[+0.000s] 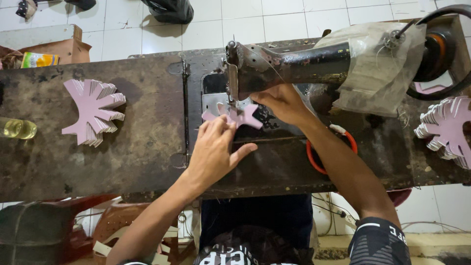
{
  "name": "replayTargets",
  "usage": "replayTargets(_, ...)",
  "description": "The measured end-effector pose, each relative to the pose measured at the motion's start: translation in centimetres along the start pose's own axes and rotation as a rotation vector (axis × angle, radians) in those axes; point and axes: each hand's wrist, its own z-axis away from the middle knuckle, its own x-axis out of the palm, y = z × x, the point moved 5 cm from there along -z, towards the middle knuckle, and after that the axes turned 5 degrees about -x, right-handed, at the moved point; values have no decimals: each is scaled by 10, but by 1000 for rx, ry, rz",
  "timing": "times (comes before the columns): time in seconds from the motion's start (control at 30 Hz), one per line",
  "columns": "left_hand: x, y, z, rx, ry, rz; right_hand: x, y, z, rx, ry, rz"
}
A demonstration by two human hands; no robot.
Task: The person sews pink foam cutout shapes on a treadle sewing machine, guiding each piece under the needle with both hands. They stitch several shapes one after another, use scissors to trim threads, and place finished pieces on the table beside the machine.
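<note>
A pink leaf-shaped cut piece (pixel 241 117) lies flat under the needle of an old black sewing machine (pixel 294 64). My left hand (pixel 216 149) presses its fingertips on the near left part of the piece. My right hand (pixel 282 103) reaches under the machine's arm and holds the piece's right side against the metal plate (pixel 214 100). Both hands stay flat on the piece, fingers close together.
A stack of the same pink pieces (pixel 94 111) sits on the worn dark table (pixel 122 157) at left; another stack (pixel 447 128) lies at the right edge. A yellowish bottle (pixel 17 128) lies far left. An orange ring (pixel 314 157) hangs under my right forearm. Tiled floor beyond.
</note>
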Motion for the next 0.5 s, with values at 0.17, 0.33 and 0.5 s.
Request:
replayTargets(0.17,6,1,-1,-9,29,8,-3,-4,-2,101,-23,189)
replayTargets(0.33,10,-5,0,-42,27,-11,0,-12,-1,142,-15,152)
replayTargets(0.5,10,-8,-1,-23,72,-5,2,-18,-4,28,-20,56)
